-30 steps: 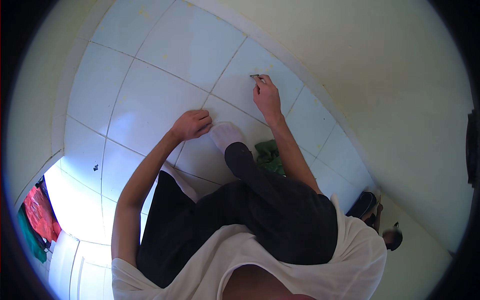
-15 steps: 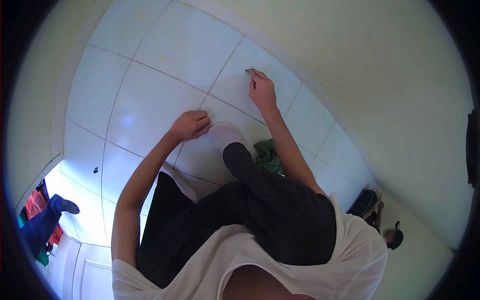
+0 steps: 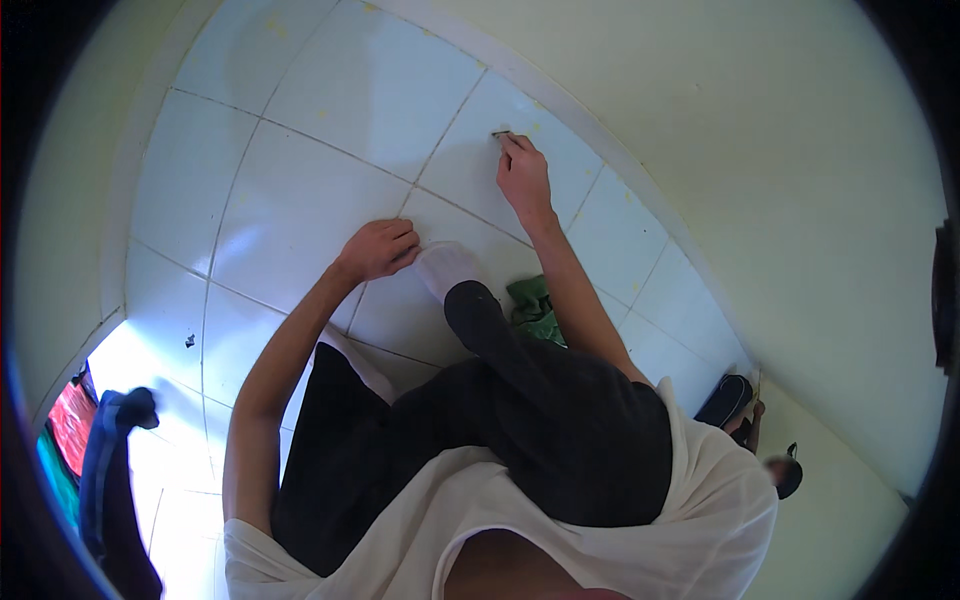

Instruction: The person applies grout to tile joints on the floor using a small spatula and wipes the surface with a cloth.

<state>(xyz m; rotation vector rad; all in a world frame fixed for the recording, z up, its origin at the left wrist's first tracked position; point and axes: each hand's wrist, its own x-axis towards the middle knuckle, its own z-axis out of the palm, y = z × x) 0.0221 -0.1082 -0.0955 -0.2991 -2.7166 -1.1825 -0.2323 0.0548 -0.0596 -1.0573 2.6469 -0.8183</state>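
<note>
My right hand (image 3: 523,178) pinches a small thin dark piece, like a blade (image 3: 501,133), against the white floor tile (image 3: 470,150) near the wall. Yellowish specks (image 3: 536,127) mark the tile close to it. My left hand (image 3: 380,250) rests on the floor with its fingers curled in and nothing showing in them. Right beside its knuckles is the toe of my foot in a pale sock (image 3: 447,268). Between that foot and my right forearm lies a crumpled green cloth (image 3: 536,308).
A wall (image 3: 760,150) with a low skirting (image 3: 590,130) curves along the right. A dark scrap (image 3: 190,341) lies on the tiles at left. Another person's leg (image 3: 115,450) is in the bright doorway, near a red thing (image 3: 73,425). A second person (image 3: 745,410) is low by the wall at right.
My right hand and the thin piece have shifted very slightly farther away. My left hand stays put. The person's leg in the doorway has swung more upright and nearer.
</note>
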